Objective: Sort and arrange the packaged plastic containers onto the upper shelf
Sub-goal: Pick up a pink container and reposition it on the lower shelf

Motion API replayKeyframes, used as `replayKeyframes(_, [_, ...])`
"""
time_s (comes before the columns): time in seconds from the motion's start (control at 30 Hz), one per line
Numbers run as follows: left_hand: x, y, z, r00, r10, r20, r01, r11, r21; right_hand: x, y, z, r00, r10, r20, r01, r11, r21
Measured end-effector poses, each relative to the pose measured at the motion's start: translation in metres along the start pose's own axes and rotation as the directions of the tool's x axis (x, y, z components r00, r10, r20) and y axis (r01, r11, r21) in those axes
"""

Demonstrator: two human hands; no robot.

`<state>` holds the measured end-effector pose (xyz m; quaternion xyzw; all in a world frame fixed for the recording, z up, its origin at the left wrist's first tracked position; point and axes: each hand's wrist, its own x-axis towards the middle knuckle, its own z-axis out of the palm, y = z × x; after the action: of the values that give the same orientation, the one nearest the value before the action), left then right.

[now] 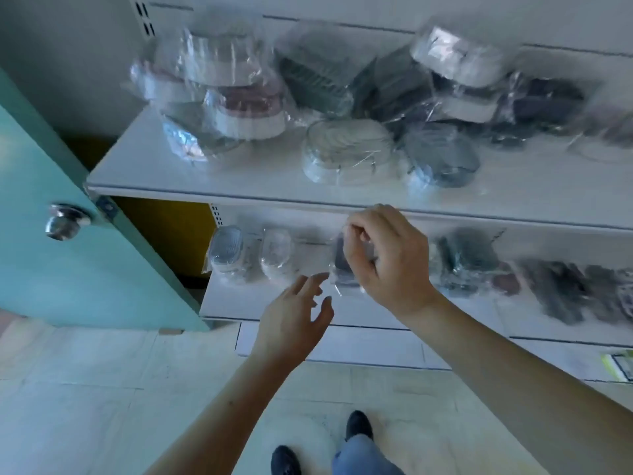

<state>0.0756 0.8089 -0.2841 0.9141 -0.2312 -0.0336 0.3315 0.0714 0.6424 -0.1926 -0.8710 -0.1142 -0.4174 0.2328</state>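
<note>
white shelving (239, 192), teal door (68, 269) left; right hand (387, 258) grip pinches bagged container (342, 265); left hand (294, 317) wide.

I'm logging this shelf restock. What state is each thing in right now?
Right hand: pinching the wrap of a dark packaged container, held in front of the lower shelf.
Left hand: open, fingers spread, holding nothing.
Upper shelf: loaded with an untidy heap of wrapped containers.
Door: standing open.

Soft cool daylight, heavy motion blur, wide-angle edge bending.
</note>
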Motion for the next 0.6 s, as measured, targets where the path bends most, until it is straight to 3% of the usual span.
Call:
replayKeyframes(0.13, [0.018,0.086,-0.016,0.979,0.191,-0.075,-0.194,0.980,-0.047,0.038,0.020,-0.076,0.982,0.072,-0.174,-0.083,0.995,-0.061])
replayKeyframes(0.3, [0.052,0.182,-0.024,0.915,0.342,-0.213,-0.371,0.922,-0.114,0.058,0.073,-0.151,0.937,0.201,-0.286,-0.252,0.955,-0.158])
replayKeyframes(0.5, [0.110,0.248,0.014,0.880,0.394,-0.265,-0.435,0.893,-0.117,0.056,0.179,-0.221,0.892,0.348,-0.290,-0.409,0.894,-0.184])
replayKeyframes(0.6, [0.149,0.281,0.036,0.888,0.366,-0.278,-0.398,0.915,-0.067,0.054,0.239,-0.245,0.831,0.502,-0.239,-0.546,0.818,-0.181])
